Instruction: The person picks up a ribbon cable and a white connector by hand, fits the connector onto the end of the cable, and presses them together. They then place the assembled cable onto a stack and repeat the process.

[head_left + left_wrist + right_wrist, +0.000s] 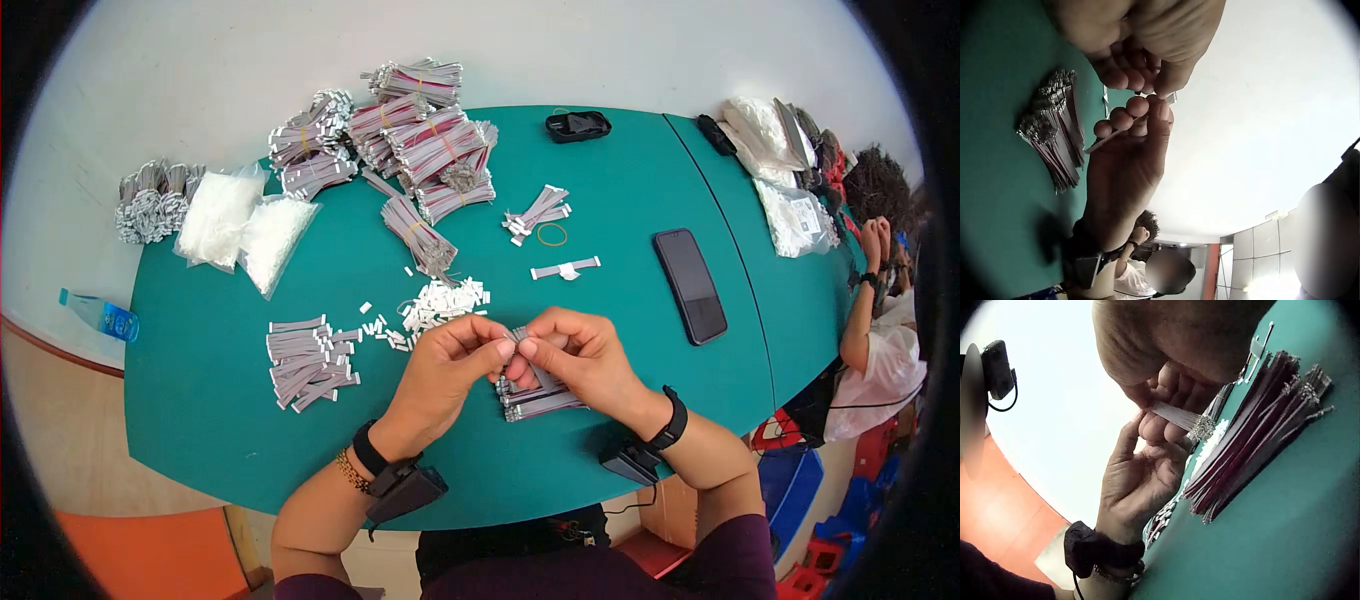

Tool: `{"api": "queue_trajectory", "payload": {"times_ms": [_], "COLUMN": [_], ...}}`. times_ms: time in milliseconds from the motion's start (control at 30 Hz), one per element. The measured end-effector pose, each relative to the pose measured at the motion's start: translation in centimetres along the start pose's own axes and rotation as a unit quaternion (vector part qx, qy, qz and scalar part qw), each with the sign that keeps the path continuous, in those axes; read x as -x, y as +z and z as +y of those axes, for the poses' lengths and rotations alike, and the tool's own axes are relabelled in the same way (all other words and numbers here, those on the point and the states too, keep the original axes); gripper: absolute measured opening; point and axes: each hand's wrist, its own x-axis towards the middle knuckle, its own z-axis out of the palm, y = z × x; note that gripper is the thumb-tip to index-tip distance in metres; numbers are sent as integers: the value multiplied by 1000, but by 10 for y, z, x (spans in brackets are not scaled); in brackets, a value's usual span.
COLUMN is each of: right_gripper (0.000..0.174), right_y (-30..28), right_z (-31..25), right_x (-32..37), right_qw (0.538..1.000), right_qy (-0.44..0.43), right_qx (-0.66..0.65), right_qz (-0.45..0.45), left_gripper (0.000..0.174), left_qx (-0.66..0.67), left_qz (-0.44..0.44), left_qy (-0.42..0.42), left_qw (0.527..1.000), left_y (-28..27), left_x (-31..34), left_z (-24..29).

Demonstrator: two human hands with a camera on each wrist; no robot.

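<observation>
Both hands meet over the table, fingertip to fingertip, at a grey ribbon cable [1179, 417] with bare metal terminals fanned at one end. My left hand [447, 372] pinches the cable's end between thumb and fingers. The right hand [588, 358] grips the same cable, whose length runs past its fingers [1121, 119]. Close under the hands lies a bundle of ribbon cables [1254, 437] with bare terminals. Left of it is a heap of small white connector housings [440, 303], and further left a pile of cables with white connectors [310, 365].
Banded cable bundles [430, 140] are stacked at the back. Bags of white parts [225, 215] lie at the back left. A phone [690, 285], a rubber band [552, 234] and one cable with a white tag [567, 269] lie right. Another person [880, 330] sits at far right.
</observation>
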Motion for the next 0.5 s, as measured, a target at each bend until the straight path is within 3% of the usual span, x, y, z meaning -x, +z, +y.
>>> {"api": "queue_trajectory", "payload": {"times_ms": [300, 500], "right_gripper": [11, 12], "right_y": [3, 1], "right_z": [-1, -1], "right_x": [2, 3], "right_qw": [1000, 1000], "right_qy": [5, 10], "right_qx": [10, 25], "right_qz": [-8, -9], "left_gripper": [8, 10], "left_qx": [-94, -91], "left_qz": [10, 16], "left_qy": [80, 77], "left_qw": [992, 993], "left_y": [7, 6], "left_x": [4, 3], "left_z": [10, 8]}}
